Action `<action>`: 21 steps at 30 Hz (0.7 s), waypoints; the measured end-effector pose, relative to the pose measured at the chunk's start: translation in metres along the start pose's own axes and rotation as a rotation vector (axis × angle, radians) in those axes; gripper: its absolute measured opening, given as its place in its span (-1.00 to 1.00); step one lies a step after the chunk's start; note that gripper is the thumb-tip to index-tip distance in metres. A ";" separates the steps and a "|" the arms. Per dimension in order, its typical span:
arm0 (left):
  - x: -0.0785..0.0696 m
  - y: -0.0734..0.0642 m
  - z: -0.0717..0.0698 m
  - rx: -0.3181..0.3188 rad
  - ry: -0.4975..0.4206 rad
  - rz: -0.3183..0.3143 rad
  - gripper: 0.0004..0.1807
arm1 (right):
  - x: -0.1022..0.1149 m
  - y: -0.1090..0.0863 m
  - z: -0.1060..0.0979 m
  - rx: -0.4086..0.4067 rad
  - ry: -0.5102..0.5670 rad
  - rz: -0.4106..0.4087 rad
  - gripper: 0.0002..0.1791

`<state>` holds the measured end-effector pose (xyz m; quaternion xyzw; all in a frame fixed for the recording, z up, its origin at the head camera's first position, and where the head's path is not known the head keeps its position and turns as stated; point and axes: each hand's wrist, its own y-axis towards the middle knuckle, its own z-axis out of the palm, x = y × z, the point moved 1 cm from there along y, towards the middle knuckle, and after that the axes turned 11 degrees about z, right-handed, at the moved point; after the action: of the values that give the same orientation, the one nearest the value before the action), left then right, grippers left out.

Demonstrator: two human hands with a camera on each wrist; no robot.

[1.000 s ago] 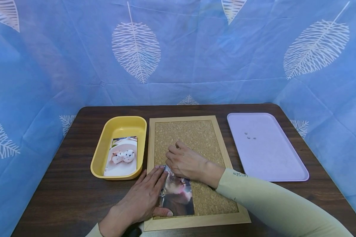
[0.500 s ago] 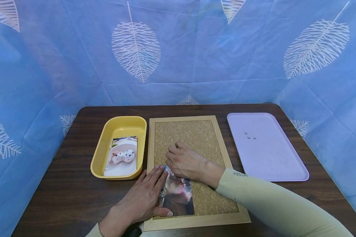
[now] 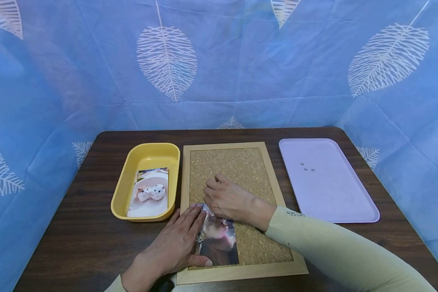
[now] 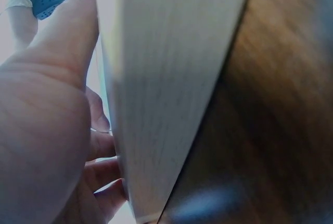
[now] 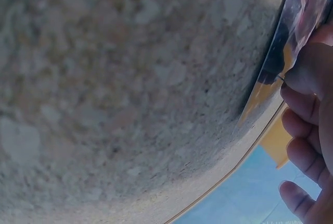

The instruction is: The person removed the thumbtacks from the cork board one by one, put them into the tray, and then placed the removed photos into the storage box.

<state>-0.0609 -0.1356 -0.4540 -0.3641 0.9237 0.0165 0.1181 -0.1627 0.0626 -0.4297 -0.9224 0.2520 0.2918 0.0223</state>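
Observation:
A photo print (image 3: 219,243) lies on the cork board (image 3: 263,239), near its lower left corner. My left hand (image 3: 175,241) rests with fairly straight fingers across the board's left frame and the photo's left side, its thumb at the photo's bottom edge. In the left wrist view, the palm (image 4: 41,130) lies along the wooden frame (image 4: 161,78). My right hand (image 3: 228,198) is curled at the photo's top edge. The right wrist view shows a thin pin shaft (image 5: 280,78) between the thumb tip and the photo (image 5: 286,41); the fingers hide the push pin's head.
Left of the board stands a yellow tub (image 3: 122,194) with a photo of two white round figures (image 3: 147,202) inside. On the right lies a lilac tray (image 3: 336,194) bearing three tiny clear pins (image 3: 305,169). A blue leaf-print cloth (image 3: 263,73) hangs behind the dark wooden table (image 3: 76,243).

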 end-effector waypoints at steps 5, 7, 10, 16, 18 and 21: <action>0.000 0.000 0.000 0.007 0.000 -0.002 0.29 | 0.000 0.000 0.000 -0.005 0.006 -0.001 -0.68; 0.000 0.001 0.000 0.014 0.002 -0.005 0.29 | 0.000 0.000 0.000 -0.010 0.007 0.000 -0.68; 0.001 0.001 0.001 0.023 0.005 -0.008 0.29 | 0.000 0.000 0.000 -0.012 0.005 -0.002 -0.68; 0.001 0.002 0.002 0.034 -0.001 -0.017 0.28 | 0.000 0.000 0.000 -0.010 0.000 -0.003 -0.68; 0.001 0.002 0.002 0.033 -0.003 -0.018 0.28 | 0.000 0.000 0.000 -0.012 -0.001 -0.003 -0.68; 0.001 0.002 0.002 0.034 -0.006 -0.018 0.28 | 0.000 0.000 0.000 -0.016 -0.003 -0.005 -0.68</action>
<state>-0.0628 -0.1348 -0.4560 -0.3703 0.9202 0.0007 0.1273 -0.1629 0.0623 -0.4294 -0.9227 0.2474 0.2954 0.0160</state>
